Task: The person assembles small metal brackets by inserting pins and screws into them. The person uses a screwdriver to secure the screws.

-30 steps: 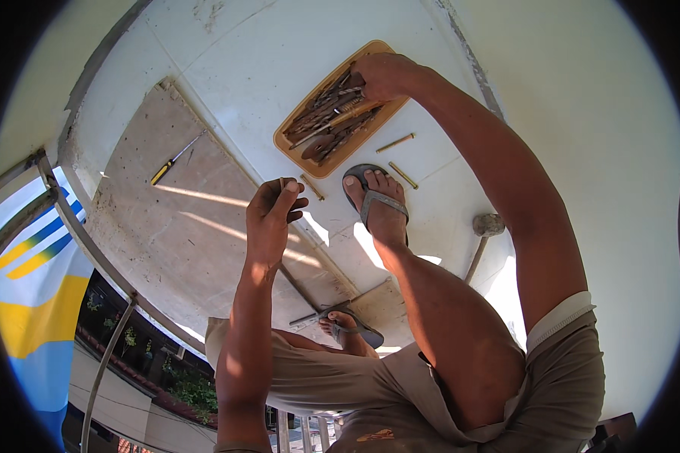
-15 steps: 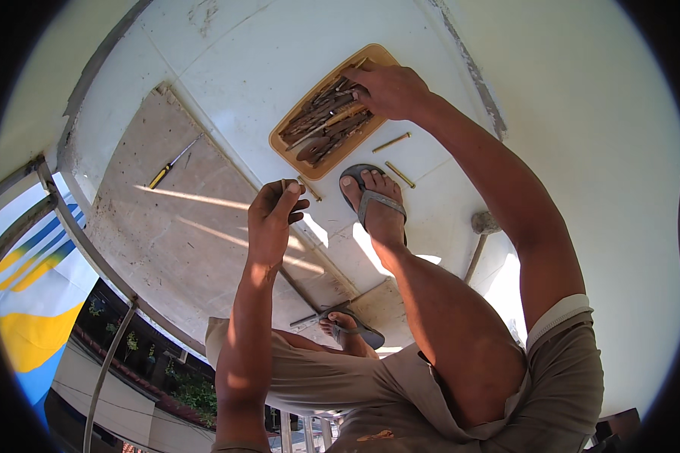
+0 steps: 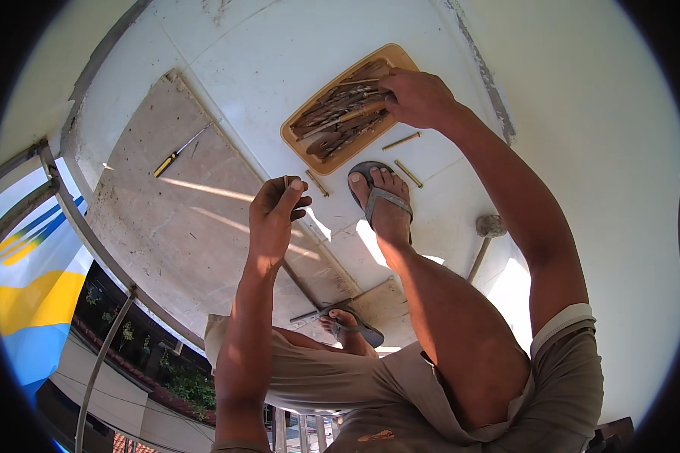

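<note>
My left hand (image 3: 277, 213) is raised over the floor, thumb and fingers pinched on a small, thin, pale piece (image 3: 285, 182) whose kind I cannot make out. My right hand (image 3: 421, 100) reaches over the right end of a tan plastic tray (image 3: 293, 146). Its fingers are curled down among the contents, so their tips and anything in them are hidden. Drill bits (image 3: 344, 113) and rusty metal pieces fill the tray in a jumble. Three brass-coloured bolts lie outside it: one bolt (image 3: 317, 183) near my left hand, another bolt (image 3: 402, 141) and a third bolt (image 3: 409, 174) beyond my sandalled foot (image 3: 389, 215).
A yellow-and-black screwdriver (image 3: 168, 162) lies on a stained board (image 3: 140, 219) at the left. Beside my right knee stands a mallet (image 3: 489, 226) with its head up. Metal railing (image 3: 102, 241) runs along the left edge, with a coloured banner (image 3: 41, 287) outside it.
The view has shifted slightly, so the tray appears farther right. My right hand stays at the tray's right end, its fingers lower among the pieces. My left hand keeps its pinch.
</note>
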{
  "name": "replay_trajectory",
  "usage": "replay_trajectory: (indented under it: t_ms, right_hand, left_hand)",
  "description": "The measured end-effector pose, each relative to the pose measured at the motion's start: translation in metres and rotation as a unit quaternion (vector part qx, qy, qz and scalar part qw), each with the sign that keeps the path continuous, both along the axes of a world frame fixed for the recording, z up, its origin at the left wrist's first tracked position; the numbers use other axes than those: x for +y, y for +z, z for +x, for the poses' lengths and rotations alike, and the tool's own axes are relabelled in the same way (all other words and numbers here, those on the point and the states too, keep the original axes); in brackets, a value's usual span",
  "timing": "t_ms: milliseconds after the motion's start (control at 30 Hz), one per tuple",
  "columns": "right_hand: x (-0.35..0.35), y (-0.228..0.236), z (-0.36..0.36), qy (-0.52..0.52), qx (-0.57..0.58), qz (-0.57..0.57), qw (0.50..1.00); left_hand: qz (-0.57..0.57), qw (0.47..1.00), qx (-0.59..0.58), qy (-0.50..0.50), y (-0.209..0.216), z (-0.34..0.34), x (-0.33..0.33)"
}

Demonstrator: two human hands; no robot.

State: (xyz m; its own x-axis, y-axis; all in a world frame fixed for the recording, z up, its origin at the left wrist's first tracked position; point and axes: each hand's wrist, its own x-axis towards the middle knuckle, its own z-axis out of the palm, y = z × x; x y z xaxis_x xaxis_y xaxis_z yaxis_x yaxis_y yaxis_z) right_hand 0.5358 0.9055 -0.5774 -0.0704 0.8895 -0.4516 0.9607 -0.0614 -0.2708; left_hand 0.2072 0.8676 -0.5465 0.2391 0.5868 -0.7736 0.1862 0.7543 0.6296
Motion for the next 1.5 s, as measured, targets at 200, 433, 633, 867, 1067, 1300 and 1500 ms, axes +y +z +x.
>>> replay_trajectory:
  t_ms: [200,433,633,867,1067,1300,1500]
  right_hand:
    - [0.003,0.009,-0.010,-0.008,0.001,0.003,1.000]
    - [-0.003,0.017,-0.021,-0.013,0.007,0.003,1.000]
    - [0.002,-0.007,0.000,0.071,-0.067,0.050,0.994]
    - [0.020,-0.001,0.016,-0.028,0.003,0.214,0.976]
    - [0.010,0.010,0.006,0.066,-0.057,-0.090,0.992]
    - [0.001,0.004,0.009,0.060,-0.037,-0.032,0.997]
    - [-0.003,0.009,0.030,0.014,0.000,0.026,1.000]
  left_hand:
    - [0.005,1.000,-0.001,-0.004,0.000,-0.006,-0.002]
    - [0.006,1.000,0.014,-0.026,0.000,-0.011,-0.004]
    - [0.007,1.000,0.004,0.002,0.005,-0.006,-0.007]
    - [0.000,1.000,0.019,-0.017,0.007,-0.013,-0.006]
    - [-0.007,0.999,0.024,-0.025,0.004,-0.006,-0.006]
    - [-0.011,0.999,0.012,-0.034,0.001,-0.002,-0.005]
    - [-0.008,0.999,0.009,-0.044,-0.001,0.003,-0.005]
